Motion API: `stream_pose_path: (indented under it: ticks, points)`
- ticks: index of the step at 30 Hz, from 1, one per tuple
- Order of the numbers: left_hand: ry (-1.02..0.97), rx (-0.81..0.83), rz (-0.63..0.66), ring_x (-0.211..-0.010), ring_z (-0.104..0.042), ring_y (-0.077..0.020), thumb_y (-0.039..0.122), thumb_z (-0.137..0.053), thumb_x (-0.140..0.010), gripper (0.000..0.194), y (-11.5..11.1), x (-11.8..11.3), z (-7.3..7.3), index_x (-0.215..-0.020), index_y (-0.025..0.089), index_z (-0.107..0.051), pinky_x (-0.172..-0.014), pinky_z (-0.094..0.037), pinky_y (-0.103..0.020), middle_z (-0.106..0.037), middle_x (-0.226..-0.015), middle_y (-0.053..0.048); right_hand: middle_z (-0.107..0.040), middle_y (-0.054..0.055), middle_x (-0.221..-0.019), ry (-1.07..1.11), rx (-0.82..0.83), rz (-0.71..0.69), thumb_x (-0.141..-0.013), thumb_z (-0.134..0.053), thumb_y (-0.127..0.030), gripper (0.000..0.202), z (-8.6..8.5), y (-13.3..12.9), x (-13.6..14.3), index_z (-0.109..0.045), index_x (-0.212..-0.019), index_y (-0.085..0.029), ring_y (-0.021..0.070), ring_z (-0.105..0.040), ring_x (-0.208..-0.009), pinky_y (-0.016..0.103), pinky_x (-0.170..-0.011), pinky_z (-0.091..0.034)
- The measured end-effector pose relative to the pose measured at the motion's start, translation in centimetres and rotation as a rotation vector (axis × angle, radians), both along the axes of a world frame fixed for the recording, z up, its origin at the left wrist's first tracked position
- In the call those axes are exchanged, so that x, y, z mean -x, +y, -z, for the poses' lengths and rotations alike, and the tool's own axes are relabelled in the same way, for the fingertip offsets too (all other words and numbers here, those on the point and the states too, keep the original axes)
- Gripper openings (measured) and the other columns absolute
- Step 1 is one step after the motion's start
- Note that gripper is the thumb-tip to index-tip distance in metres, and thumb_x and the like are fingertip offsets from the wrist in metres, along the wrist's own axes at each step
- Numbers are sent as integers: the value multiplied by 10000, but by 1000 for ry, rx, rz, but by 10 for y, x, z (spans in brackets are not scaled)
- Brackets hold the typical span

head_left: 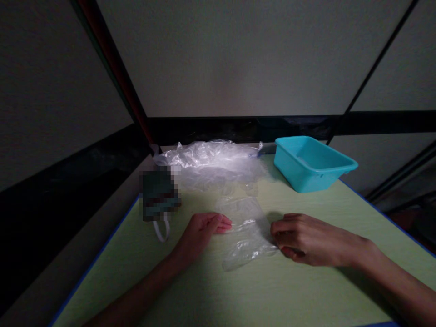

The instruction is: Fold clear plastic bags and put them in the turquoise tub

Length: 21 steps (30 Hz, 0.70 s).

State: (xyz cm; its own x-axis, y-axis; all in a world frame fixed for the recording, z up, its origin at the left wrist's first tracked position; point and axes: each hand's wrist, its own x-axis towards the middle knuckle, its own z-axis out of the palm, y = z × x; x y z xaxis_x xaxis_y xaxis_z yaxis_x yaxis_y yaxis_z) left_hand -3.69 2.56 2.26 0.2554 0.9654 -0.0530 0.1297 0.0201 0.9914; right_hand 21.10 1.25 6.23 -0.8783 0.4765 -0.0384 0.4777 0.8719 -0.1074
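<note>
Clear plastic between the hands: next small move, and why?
I'd probably smooth the near end of the clear plastic with the left hand: that end looks creased, the left fingers are at its left edge, and the right hand is at its right edge.

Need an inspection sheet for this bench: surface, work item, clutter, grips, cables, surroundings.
Surface: yellow-green table, blue edging, unevenly lit.
Work item: clear plastic piece, creased, lying between the hands.
Clutter: crumpled clear plastic heap at the far side; turquoise bin far right; pixelated dark item at left, unidentifiable, with white loop.
Grips: bare hands; left grip at the piece's left side, fingers together; right grip curled at its right edge, hold unclear.
Cables: nothing seen.
Surroundings: pale wall panels with dark bands; dim right side.
</note>
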Motion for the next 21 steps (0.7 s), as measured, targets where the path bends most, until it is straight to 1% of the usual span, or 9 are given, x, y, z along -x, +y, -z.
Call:
stream_pose_path:
  ticks: [4,8,12,16,18,21]
  points:
    - [10,-1,-3,-738,-661,-212,385,-507,-742,334,0,1,0,-729,91,-665,-684,-524,-294,-695,-772,-95,-569,26,-740,43,-22,6,-778,-459,-118,110,5,0,-4,-557,-776,-168,147,-502,-663,291,-647,-394]
    - [10,-4,2,-748,-661,-210,369,-500,-750,321,0,1,1,-740,94,-665,-686,-521,-287,-695,-775,-91,-595,57,-758,155,-120,-69,-801,-423,-125,137,13,5,-7,-555,-805,-158,156,-522,-681,312,-667,-402]
    - [12,-5,11,-745,-661,-206,358,-495,-755,316,1,1,3,-745,93,-665,-689,-519,-286,-696,-774,-88,-617,83,-860,178,-182,-131,-830,-425,-136,143,20,13,-7,-566,-849,-154,171,-544,-788,319,-694,-428]
    - [12,-7,12,-741,-661,-207,357,-490,-754,317,2,1,4,-738,93,-664,-691,-517,-293,-695,-764,-89,-603,91,-1034,174,-201,-145,-864,-407,-154,174,25,20,-7,-581,-876,-147,190,-540,-928,340,-758,-449]
    - [13,-8,12,-739,-661,-206,353,-484,-757,315,1,1,4,-737,95,-662,-692,-516,-294,-694,-759,-89,-591,92,-1091,188,-200,-150,-879,-383,-164,207,27,23,-7,-585,-923,-141,197,-528,-996,348,-796,-454]
    - [29,-40,-1,-732,-660,-200,355,-476,-762,317,0,1,3,-736,97,-658,-675,-514,-286,-693,-771,-92,-592,94,-1114,200,-171,-145,-894,-352,-181,253,30,26,-8,-571,-1012,-133,194,-544,-1004,346,-807,-467]
